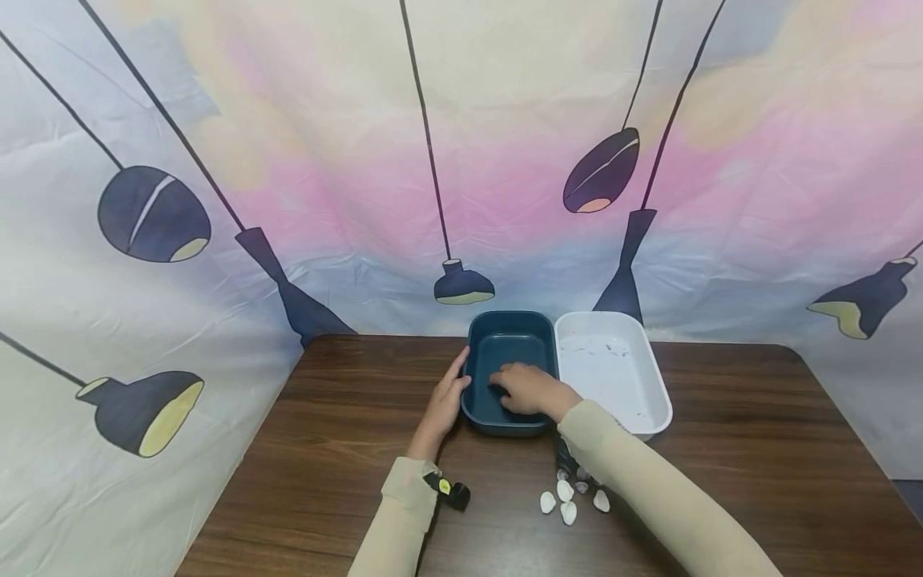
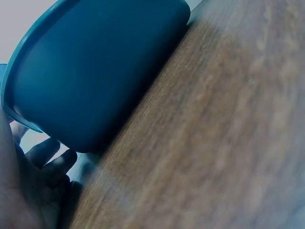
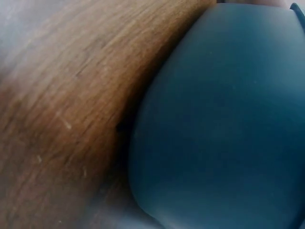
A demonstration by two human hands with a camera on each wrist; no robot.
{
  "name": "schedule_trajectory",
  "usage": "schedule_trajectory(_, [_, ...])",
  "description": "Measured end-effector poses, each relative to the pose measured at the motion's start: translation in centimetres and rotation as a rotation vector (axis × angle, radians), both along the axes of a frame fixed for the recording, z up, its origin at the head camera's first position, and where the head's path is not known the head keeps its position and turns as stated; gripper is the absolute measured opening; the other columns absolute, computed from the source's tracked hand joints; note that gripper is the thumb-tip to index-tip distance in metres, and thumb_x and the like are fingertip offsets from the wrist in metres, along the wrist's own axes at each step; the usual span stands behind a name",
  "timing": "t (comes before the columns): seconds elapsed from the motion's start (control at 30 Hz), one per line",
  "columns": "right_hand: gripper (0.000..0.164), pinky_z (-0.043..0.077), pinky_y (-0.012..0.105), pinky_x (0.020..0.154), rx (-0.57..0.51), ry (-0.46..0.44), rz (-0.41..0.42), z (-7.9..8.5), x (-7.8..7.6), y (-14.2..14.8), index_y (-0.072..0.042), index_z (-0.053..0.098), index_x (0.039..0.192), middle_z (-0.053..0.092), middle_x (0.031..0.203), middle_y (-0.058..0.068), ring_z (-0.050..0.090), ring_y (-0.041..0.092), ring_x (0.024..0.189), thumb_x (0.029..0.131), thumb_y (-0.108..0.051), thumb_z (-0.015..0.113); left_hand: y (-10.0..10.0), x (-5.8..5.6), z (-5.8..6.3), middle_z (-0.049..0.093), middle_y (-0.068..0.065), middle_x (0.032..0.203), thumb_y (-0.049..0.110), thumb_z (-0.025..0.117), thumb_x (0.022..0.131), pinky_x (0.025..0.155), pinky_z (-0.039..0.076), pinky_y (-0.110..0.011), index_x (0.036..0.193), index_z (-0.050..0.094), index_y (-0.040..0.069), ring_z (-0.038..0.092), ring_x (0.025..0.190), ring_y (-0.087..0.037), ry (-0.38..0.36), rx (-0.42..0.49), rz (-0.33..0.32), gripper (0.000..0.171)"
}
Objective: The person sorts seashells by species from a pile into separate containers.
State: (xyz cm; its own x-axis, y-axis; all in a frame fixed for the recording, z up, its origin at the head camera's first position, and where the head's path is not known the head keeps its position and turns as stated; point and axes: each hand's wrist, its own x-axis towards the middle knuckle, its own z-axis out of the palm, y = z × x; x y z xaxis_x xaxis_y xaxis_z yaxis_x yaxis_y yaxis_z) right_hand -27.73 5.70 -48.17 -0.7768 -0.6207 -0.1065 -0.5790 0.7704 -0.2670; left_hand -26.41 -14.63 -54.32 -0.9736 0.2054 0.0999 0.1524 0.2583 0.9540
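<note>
A dark teal rectangular tray [image 1: 509, 324] stands on the table. My left hand [image 1: 441, 403] lies along its left wall, fingers reaching up at the rim. In the left wrist view the same hand [image 2: 40, 183] shows at the lower left, beside the tray's outer wall [image 2: 95, 71]. My right hand [image 1: 532, 389] reaches over the right side into the tray, palm down, fingers bent toward its floor. I cannot tell whether anything is between those fingers. The right wrist view is mostly filled by the tray's outer wall [image 3: 219, 119].
A white tray [image 1: 613, 369] with small dark marks on its floor stands close against the teal one. Several white stones [image 1: 568, 513] and a few greyish ones [image 1: 581, 486] lie on the brown wooden table [image 1: 346, 457] in front. A printed cloth [image 1: 346, 160] hangs behind.
</note>
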Motion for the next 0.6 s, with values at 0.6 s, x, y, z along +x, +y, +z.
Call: schedule_trajectory(0.6, [0.053,0.039,0.066,0.114,-0.053,-0.020,0.002,1.3,0.9,0.8,-0.006,0.055,0.153,0.051,0.157,0.018,0.048,0.042,0.144,0.103,-0.018,0.067,0.0,-0.1,0.1,0.028,-0.008,0.173,0.022,0.038,0.110,0.122,0.024,-0.065,0.168,0.032,0.020,0.024,0.158,-0.036,-0.020,0.011,0.004,0.058])
